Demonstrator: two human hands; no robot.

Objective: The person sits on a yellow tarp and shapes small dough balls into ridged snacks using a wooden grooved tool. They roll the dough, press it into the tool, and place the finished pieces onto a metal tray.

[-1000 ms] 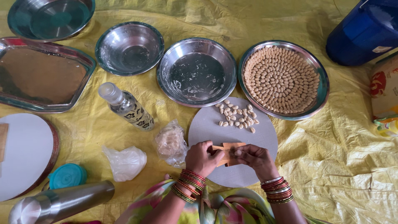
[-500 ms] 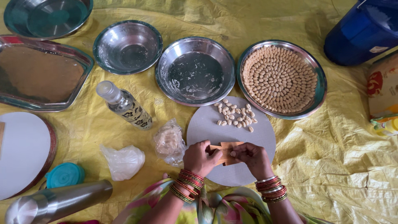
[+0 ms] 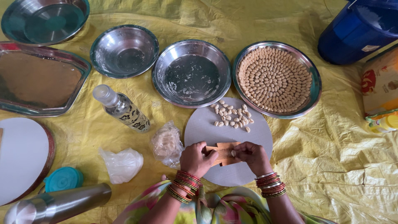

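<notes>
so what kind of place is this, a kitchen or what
Probably a home food-making spot on the floor, not a kitchen counter. A yellow sheet is the work surface, steel bowls stand around, and a steel plate holds small shaped dough pieces. Both hands press a ridged wooden board.

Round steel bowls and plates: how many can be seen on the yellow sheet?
4: one shiny round steel bowl top left, a smaller one beside it, an empty plate in the middle, a plate of shaped pieces right.

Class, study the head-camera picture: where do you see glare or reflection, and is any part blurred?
Head view: soft, even light; bright reflections on the empty steel bowl and flat tray; both hands, left and right, and the wooden comb-like board look sharp; frame corners slightly stretched.
</notes>
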